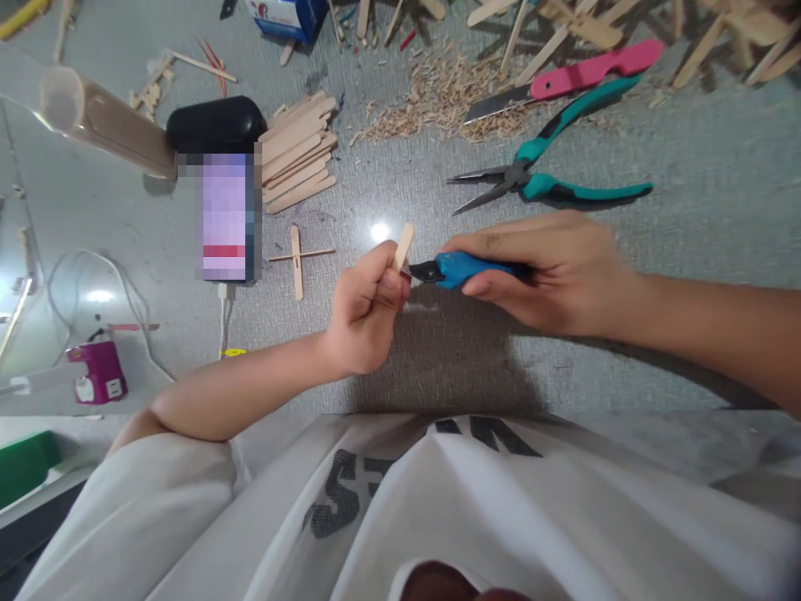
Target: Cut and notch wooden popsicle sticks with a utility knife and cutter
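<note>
Pinched upright in my left hand is a wooden craft stick, its rounded end showing above the fingers. My right hand is closed around a blue-handled cutting tool with short dark jaws. Those jaws meet the stick at my left fingertips; whether they bite into it is hidden. To the left, two craft sticks form a cross on the table. Behind it lies a stack of craft sticks. Teal-handled long-nose pliers rest with jaws apart beyond my right hand.
A pink-handled knife lies beside wood shavings. A phone with a plugged-in cable, a black case and a tall beige container stand left. Loose sticks pile up at the back right; a blue box is at the back.
</note>
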Tool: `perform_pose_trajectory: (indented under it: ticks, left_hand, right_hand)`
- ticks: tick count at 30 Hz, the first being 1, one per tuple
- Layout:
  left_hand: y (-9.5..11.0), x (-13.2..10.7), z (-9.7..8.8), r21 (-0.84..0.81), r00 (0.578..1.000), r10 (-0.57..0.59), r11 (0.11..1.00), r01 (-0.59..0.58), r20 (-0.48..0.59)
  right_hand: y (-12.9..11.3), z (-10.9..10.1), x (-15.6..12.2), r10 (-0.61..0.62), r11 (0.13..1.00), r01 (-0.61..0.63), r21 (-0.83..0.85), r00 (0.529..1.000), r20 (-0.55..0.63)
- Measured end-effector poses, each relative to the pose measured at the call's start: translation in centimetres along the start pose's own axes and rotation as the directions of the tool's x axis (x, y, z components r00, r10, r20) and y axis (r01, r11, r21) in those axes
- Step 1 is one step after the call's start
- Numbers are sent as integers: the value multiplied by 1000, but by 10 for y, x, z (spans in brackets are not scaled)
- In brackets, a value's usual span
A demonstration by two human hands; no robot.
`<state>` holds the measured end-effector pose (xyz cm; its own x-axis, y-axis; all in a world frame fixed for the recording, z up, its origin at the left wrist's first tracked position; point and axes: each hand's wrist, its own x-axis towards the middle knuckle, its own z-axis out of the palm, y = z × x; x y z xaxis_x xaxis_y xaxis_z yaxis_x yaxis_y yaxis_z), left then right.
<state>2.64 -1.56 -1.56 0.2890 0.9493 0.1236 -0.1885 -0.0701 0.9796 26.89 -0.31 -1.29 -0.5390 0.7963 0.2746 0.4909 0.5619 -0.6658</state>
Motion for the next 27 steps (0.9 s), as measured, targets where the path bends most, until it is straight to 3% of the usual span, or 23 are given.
perform_pose_trajectory:
  ticks: [4, 7, 10, 12, 18, 27]
  left_hand:
    - [-1, 5, 2, -167, 992, -126, 979, 120, -30]
    - [-1, 7, 3, -264, 982, -190, 948, 179, -18]
    - [-1, 8, 2, -297, 972, -234, 930, 218, -19]
    - [-1, 7, 2, -295, 974, -226, 932, 212, -12]
    - [-4, 6, 1, -273, 985, -172, 947, 171, 19]
    - [-5, 7, 0, -262, 988, -140, 953, 152, 65]
  right_hand:
    - [2, 0, 5, 1, 1000, 1, 24, 998, -65]
    - [6, -3, 6, -83, 996, 79, -36, 990, -114]
    - [10, -4, 6, -82, 993, 74, -87, 992, -96]
    - [12, -4, 6, -66, 992, 56, -109, 994, -90]
    - [15, -4, 9, -230, 964, 214, -157, 969, -90]
    - [15, -1, 9, -247, 956, 226, -189, 964, -102]
